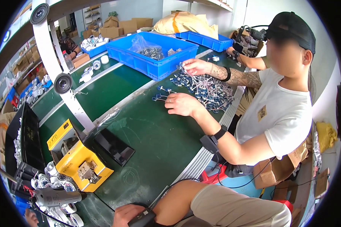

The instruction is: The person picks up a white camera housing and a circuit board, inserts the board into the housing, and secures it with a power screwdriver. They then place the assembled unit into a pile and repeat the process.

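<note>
My left hand (125,214), with a black device strapped at its wrist, lies low in the view by the bench's near edge. Its fingers bend downward and the frame cuts off their tips, so I cannot tell what they hold, if anything. My bent knee is just to the right of it. My right hand is not in view. The dark green bench top (151,140) spreads beyond my hand. Left of it stands a yellow metal fixture (77,159), with a dark flat panel (113,146) beside it. A grey power screwdriver (58,197) hangs above white round parts (51,178).
A co-worker on the right handles small blue wired parts (206,89) heaped on the bench. A large blue bin (136,62) stands behind the heap. A white post (64,79) rises at the left. At the lower left rim shows a hand (31,218) whose owner is unclear.
</note>
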A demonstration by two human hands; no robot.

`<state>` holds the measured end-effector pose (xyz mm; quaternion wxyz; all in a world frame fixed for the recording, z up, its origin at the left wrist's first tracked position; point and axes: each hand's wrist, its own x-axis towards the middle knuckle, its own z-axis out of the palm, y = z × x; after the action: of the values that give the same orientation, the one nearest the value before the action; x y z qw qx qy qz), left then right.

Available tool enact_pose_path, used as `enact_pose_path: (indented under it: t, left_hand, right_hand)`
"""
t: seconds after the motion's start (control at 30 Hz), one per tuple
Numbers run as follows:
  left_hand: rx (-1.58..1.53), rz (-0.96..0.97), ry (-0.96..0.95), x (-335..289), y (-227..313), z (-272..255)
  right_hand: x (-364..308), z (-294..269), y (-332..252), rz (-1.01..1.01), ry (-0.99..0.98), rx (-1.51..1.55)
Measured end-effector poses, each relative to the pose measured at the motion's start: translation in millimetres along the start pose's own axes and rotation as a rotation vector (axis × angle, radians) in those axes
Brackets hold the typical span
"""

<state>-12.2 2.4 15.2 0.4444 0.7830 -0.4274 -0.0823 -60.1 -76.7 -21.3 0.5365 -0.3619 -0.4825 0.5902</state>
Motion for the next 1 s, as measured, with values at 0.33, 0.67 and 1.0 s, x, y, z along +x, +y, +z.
enact_pose_path:
  t: [0.33, 0.67, 1.0]
  left_hand:
    - [0.024, 0.056, -0.005, -3.2, -8.2, 2.4]
    - [0.040, 0.008, 0.003, -2.1, -10.2, 1.2]
    - [0.024, 0.007, 0.002, -4.0, -11.6, 4.2]
  right_hand:
    - [-23.9, 11.2, -59.5, 0.202, 0.139, 0.342]
    - [-230.7, -66.6, -43.6, -0.283, 0.928, 0.067]
    - [-218.3, 2.8, -146.7, -0.223, 0.814, -0.329]
